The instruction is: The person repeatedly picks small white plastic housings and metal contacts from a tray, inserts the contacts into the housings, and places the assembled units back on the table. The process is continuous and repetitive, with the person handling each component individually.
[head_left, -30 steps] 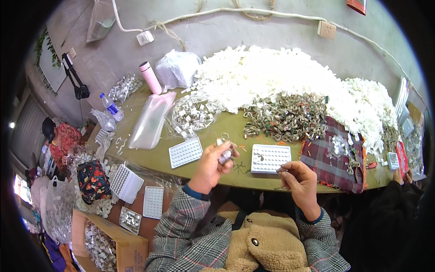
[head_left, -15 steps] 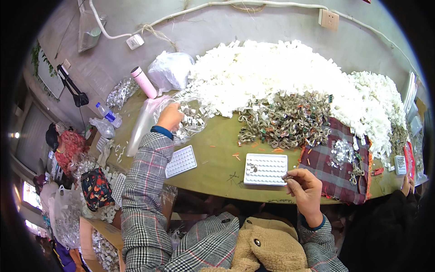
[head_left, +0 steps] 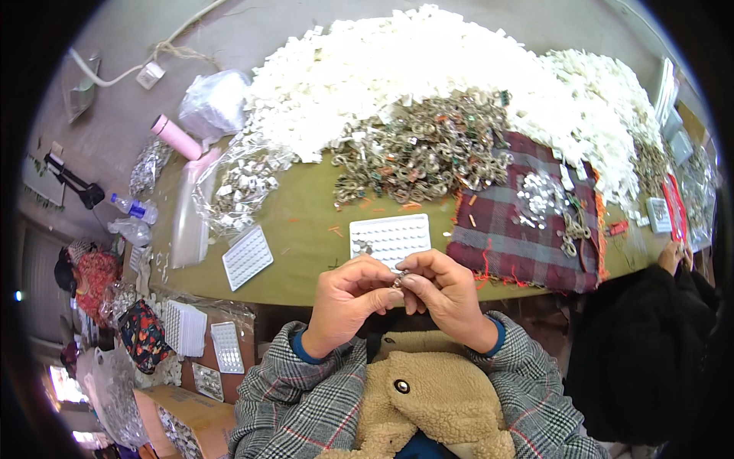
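Observation:
My left hand point(head_left: 353, 300) and my right hand point(head_left: 445, 297) meet in front of the table's near edge. Both are closed, fingertips pinching a small dark piece point(head_left: 399, 281) with a metallic glint; its kind is too small to make out, and fingers partly hide it. Just beyond them a white tray point(head_left: 409, 233) with rows of round bumps lies on the table, with a few small grey pieces point(head_left: 364, 247) at its left. A second white tray point(head_left: 247, 258) of the same sort sits at an angle to the left.
Behind the trays rises a tangled brownish heap point(head_left: 428, 149), backed by a large white pile point(head_left: 397, 69). A plaid cloth point(head_left: 489, 218) bears small clear bits point(head_left: 541, 199). Leftward are an open plastic bag point(head_left: 241, 183) of pieces and a pink bottle point(head_left: 176, 138). Another person's hand point(head_left: 671, 258) is at right.
My left hand has come back from the plastic bag at the left and joined my right hand. The right hand still pinches a small dark piece. The view has shifted.

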